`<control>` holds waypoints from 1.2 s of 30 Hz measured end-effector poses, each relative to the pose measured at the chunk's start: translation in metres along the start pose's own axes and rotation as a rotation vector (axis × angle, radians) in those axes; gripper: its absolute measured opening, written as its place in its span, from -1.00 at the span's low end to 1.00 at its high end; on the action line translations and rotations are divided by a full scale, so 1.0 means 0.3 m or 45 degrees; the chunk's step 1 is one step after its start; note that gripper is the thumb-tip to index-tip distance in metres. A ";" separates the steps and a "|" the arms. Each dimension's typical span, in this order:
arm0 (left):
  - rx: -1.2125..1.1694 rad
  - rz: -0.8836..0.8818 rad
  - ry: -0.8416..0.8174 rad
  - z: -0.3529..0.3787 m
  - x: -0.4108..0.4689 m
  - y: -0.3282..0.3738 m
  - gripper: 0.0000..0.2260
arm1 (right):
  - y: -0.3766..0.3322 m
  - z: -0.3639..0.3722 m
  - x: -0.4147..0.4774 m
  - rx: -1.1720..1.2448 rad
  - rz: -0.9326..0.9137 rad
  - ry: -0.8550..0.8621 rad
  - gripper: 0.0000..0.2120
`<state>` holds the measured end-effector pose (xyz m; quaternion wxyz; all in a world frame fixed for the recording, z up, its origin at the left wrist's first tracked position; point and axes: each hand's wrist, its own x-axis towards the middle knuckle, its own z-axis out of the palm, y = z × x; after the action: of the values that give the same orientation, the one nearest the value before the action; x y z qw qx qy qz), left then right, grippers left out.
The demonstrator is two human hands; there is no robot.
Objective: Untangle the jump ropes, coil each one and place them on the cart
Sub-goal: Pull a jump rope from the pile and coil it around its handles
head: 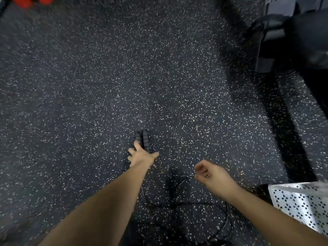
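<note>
Here, left hand spreads over handles; right hand pinches the rope.

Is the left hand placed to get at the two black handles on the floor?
Probably yes: the left hand, fingers spread, overlaps the near ends of the handles, with nothing between; the right hand seems to pinch the cord, aside.

Bare forearms, bare left hand, small gold glint on right hand
</note>
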<state>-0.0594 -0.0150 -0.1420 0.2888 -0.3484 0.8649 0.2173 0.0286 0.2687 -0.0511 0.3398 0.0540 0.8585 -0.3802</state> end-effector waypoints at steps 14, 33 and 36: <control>0.228 0.125 0.096 0.084 0.172 -0.023 -0.24 | 0.016 0.040 0.110 0.118 -0.007 0.012 -0.87; 0.832 1.351 -0.006 -0.423 -0.684 0.336 -0.27 | -0.441 -0.319 -0.266 -0.902 -0.625 0.578 -0.16; 0.923 1.472 0.038 -0.534 -0.861 0.332 -0.33 | -0.508 -0.355 -0.380 -1.062 -0.612 0.616 -0.02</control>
<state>-0.0352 0.0817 0.1617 0.2129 0.2852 0.9341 0.0285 0.0045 0.2536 0.1650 0.0282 -0.1976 0.9786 -0.0508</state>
